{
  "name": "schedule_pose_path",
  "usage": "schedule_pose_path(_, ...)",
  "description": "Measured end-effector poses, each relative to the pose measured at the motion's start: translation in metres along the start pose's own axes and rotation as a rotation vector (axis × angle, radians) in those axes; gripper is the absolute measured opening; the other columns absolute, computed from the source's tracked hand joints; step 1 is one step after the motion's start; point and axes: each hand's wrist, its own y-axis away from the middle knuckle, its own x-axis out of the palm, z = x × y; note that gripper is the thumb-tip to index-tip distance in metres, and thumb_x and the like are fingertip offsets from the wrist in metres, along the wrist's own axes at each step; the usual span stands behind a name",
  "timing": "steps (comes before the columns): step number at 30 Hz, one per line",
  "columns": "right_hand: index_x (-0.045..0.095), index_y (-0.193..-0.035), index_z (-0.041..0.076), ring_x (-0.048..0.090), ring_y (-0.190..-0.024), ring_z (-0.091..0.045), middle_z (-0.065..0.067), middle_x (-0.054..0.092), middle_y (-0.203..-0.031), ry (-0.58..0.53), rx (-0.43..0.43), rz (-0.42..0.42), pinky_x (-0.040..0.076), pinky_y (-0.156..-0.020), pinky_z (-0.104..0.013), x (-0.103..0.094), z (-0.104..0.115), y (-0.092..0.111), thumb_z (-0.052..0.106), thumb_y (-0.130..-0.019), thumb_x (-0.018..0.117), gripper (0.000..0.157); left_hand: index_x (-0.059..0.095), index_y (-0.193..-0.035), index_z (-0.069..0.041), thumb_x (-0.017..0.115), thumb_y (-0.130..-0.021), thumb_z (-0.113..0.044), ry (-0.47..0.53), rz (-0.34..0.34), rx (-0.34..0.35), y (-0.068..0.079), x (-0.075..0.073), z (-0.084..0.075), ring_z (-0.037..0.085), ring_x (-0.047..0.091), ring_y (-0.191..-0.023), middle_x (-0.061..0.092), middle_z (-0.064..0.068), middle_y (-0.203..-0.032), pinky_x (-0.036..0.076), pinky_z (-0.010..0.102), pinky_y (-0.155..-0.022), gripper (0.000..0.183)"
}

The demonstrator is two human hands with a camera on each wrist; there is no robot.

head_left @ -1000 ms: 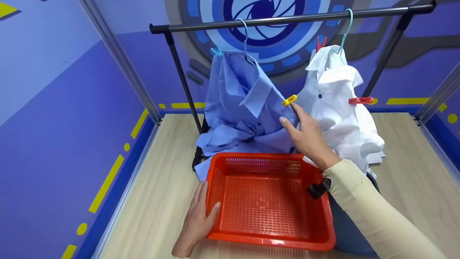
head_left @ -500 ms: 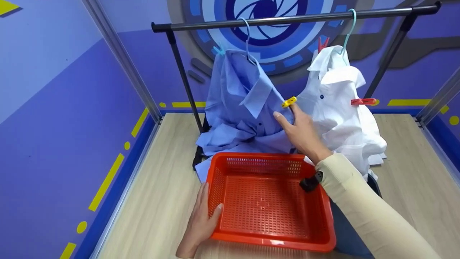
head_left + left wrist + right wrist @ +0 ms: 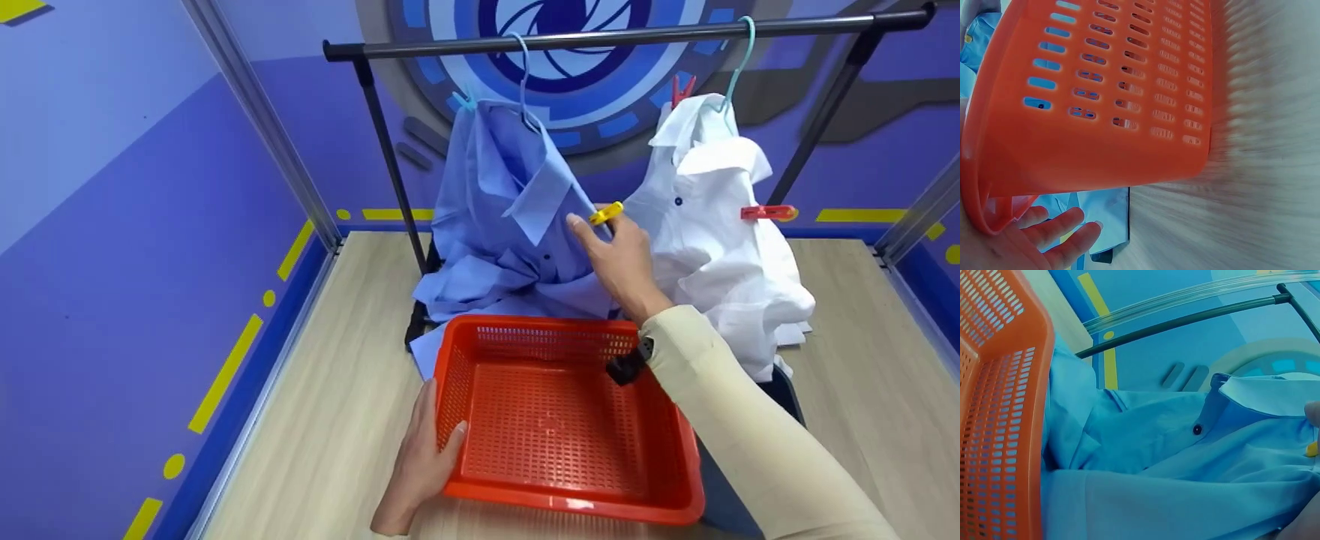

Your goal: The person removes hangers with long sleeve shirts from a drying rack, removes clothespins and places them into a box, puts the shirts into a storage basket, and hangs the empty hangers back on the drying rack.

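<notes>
In the head view my left hand [image 3: 427, 457] holds the near left side of a red plastic basket [image 3: 570, 504], thumb over the rim and fingers outside. The left wrist view shows these fingers [image 3: 1075, 239] loosely extended past the basket wall. My right hand [image 3: 626, 259] is at the right shoulder of a blue collared shirt [image 3: 487, 202], beside a yellow clothespin [image 3: 606, 213] on the shirt's edge. Its thumb lies in front of the cloth, left of the clothespin; the other fingers are partly hidden behind. I cannot tell whether they pinch the clothespin.
A white shirt [image 3: 712, 247] with a red clothespin [image 3: 769, 212] hangs on the right from the dark rack bar [image 3: 637, 36]. A light-blue clothespin [image 3: 465, 99] sits on the blue shirt's left shoulder. A dark object [image 3: 781, 394] lies partly under the basket and right sleeve.
My right hand has turned and shifted slightly left, its thumb moving up and left across the blue shirt toward the collar. My left hand stays at the basket. The head view has shifted slightly.
</notes>
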Motion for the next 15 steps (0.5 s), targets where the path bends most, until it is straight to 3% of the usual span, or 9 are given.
schedule_pose_path(8,0.064,-0.108,0.020,0.051,-0.081,-0.018,-0.004,0.060,-0.092,-0.039,-0.013,-0.061,0.036,-0.070,-0.027,0.008,0.006,-0.001,0.057,-0.081,0.056,0.047,0.000,-0.146,-0.032,0.052,-0.089,-0.044,0.016,-0.001,0.005,-0.001,-0.001,0.000,0.019,0.027,-0.137,0.010,-0.006,-0.154,0.034,0.049,-0.103,0.079)
schedule_pose_path(15,0.069,-0.097,0.014,0.052,-0.073,-0.014,-0.003,0.061,-0.081,-0.103,-0.048,-0.160,0.040,-0.066,-0.021,0.012,0.007,-0.002,0.046,-0.082,0.061,0.037,0.000,-0.146,-0.033,0.053,-0.089,-0.042,0.030,0.000,0.013,0.001,-0.001,0.002,0.019,0.028,-0.137,0.010,-0.009,-0.153,0.036,0.047,-0.102,0.078)
